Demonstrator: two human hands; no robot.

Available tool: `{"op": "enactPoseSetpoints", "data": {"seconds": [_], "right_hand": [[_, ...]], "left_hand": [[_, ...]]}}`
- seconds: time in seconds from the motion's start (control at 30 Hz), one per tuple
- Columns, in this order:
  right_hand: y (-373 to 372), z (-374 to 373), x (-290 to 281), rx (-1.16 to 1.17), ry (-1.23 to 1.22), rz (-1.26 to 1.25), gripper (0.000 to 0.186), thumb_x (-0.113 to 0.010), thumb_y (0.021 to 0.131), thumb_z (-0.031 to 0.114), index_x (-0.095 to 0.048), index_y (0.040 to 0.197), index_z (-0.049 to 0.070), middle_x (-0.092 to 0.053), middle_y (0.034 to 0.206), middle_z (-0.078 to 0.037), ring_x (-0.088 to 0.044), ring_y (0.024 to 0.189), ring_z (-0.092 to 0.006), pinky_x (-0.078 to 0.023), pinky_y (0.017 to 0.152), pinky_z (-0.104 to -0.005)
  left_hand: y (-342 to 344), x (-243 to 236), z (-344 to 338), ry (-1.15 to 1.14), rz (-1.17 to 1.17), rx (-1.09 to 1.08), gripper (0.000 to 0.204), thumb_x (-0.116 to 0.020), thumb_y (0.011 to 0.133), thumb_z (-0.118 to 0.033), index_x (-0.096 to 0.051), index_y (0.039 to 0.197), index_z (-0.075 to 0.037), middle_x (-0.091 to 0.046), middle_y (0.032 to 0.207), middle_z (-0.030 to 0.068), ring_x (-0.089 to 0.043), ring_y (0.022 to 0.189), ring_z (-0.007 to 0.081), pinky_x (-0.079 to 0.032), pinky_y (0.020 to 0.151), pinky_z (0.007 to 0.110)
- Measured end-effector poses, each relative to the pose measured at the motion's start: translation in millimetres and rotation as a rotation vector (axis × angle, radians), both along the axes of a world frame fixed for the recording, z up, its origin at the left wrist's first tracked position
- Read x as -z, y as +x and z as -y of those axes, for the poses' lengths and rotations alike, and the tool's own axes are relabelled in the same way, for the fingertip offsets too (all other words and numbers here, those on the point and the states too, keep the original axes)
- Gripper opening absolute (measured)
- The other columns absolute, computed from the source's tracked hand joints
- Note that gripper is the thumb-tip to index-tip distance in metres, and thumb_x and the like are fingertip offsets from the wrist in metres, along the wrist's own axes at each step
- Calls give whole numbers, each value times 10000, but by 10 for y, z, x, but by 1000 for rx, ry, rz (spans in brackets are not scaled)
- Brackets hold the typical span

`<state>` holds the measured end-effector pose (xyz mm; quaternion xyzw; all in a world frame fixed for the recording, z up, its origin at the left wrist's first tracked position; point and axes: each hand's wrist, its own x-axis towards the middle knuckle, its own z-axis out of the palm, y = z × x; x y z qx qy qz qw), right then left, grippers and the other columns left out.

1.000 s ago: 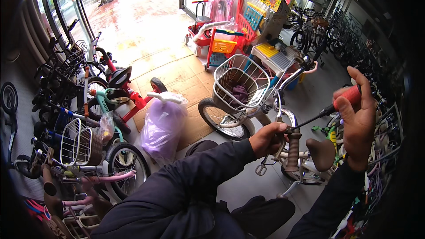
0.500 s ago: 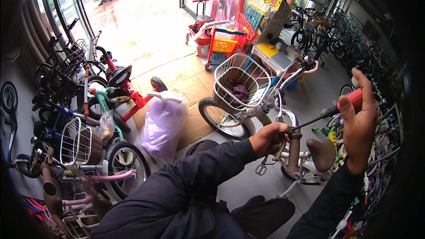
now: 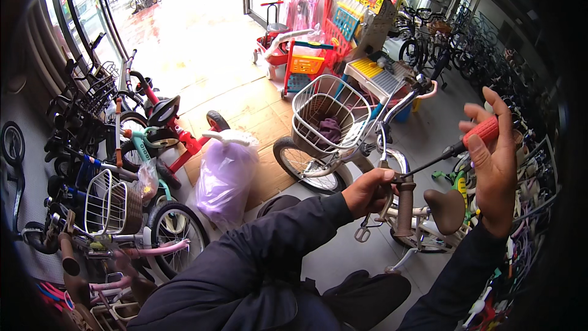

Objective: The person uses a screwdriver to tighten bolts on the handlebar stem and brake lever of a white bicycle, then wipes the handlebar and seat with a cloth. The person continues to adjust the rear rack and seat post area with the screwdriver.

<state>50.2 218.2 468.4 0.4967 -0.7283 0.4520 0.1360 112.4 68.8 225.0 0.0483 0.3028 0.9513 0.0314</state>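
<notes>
A small cream bicycle stands in front of me, its brown ribbed handlebar grip (image 3: 403,210) pointing toward me. My left hand (image 3: 369,191) is closed around the brake lever (image 3: 388,203) beside that grip, thumb on top near the lever's mount. In my right hand (image 3: 495,168) is a screwdriver (image 3: 479,135) with a red and black handle, resting against the thumb while several fingers are raised and spread. Its dark shaft slants down left, and the tip meets the lever mount by my left thumb. The exact screw is too small to make out.
The bicycle has a white wire basket (image 3: 334,113) with a dark cloth inside and a brown saddle (image 3: 444,211). A bagged purple item (image 3: 226,175) stands left of it by flattened cardboard (image 3: 272,168). Children's bikes crowd the left; toy carts (image 3: 301,67) stand ahead; more bikes line the right.
The fingers of my right hand have shifted around the screwdriver handle and more of them show spread. The tip stays at the lever mount and my left hand keeps its hold. The view has shifted slightly.
</notes>
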Motion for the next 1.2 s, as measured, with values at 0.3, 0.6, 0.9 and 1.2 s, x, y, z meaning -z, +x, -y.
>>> {"op": "enactPoseSetpoints", "data": {"seconds": [0.3, 0.6, 0.9, 1.2], "right_hand": [[72, 13, -9, 273, 142, -273, 571, -734, 939, 288, -515, 1406, 43, -659, 1083, -125, -611, 896, -171, -514, 826, -321], [36, -47, -31, 304, 194, -360, 628, -754, 928, 223, -457, 1449, 36, -721, 1014, -129, -658, 863, -173, -524, 818, -337], [32, -89, -89, -57, 157, 93, 646, -715, 947, 251, -421, 1491, 64, -661, 1090, -105, -623, 966, -169, -504, 893, -311], [65, -5, -1, -131, -150, 112, 521, -800, 865, 194, -587, 1323, 64, -708, 936, -119, -674, 797, -181, -535, 725, -326]], "left_hand": [[23, -6, 44, 124, 7, 53, 572, -704, 862, -420, -515, 1313, -123, -616, 973, 29, -504, 730, 135, -344, 555, 237], [73, -14, 63, 112, 15, 19, 577, -687, 878, -423, -532, 1336, -108, -655, 999, 38, -657, 855, 184, -420, 607, 229], [73, -112, -2, 21, 28, -54, 563, -641, 862, -530, -580, 1240, -117, -641, 977, 8, -360, 559, 72, -258, 481, 222], [96, -131, 8, 13, 18, -47, 561, -639, 864, -531, -582, 1238, -116, -641, 955, 7, -368, 580, 74, -265, 496, 225]]}}
